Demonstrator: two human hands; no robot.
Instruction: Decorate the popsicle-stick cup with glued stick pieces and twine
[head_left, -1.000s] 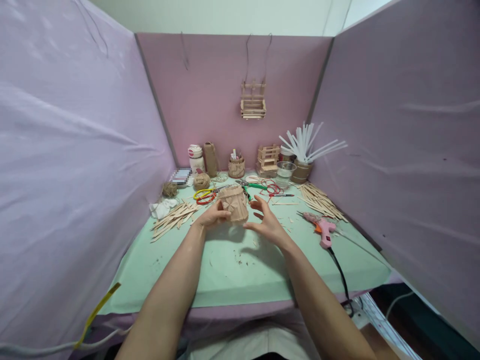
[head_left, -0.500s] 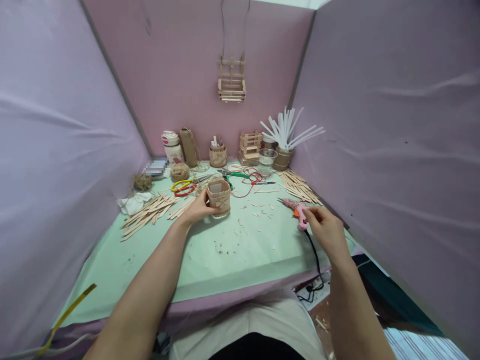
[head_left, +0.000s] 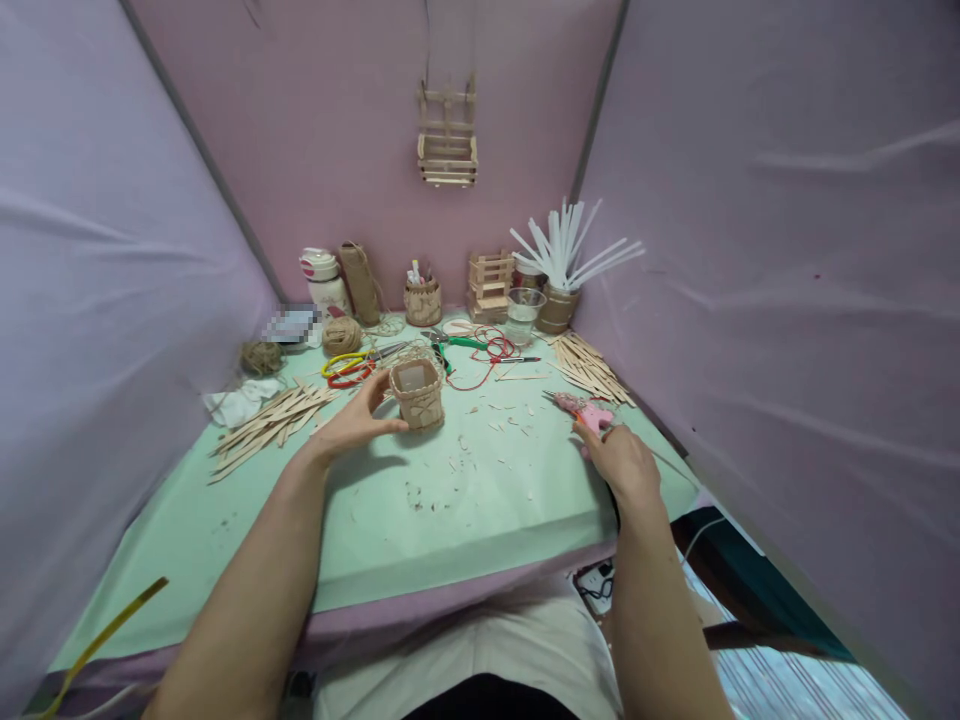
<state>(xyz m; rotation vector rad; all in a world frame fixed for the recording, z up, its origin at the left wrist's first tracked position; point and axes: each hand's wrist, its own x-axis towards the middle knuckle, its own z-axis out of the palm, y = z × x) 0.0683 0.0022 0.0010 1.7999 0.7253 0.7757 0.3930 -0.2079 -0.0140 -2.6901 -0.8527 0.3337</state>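
Observation:
A small cup (head_left: 420,400) covered in wood pieces, with a braided rim, stands upright on the green-covered table. My left hand (head_left: 358,420) is at its left side, fingers and thumb spread apart. The thumb tip lies close to the cup's lower edge; whether it touches I cannot tell. On the right, my right hand (head_left: 621,462) is closed around the handle of a pink hot glue gun (head_left: 592,414). The gun's nozzle points left toward the back, and its handle is mostly hidden by my fingers.
Wooden sticks lie in piles at left (head_left: 277,420) and right (head_left: 589,368). Behind the cup are scissors (head_left: 349,368), green-handled pliers (head_left: 465,342), red cord (head_left: 499,345) and a twine ball (head_left: 342,336). Farther back stand a bottle (head_left: 326,285), a glass bowl (head_left: 523,315) and white glue sticks (head_left: 559,245).
My left hand has loosened from the cup, which now stands on the table. My right hand has moved from a light pinch on the glue gun's grip to wrapping around it. The view has shifted.

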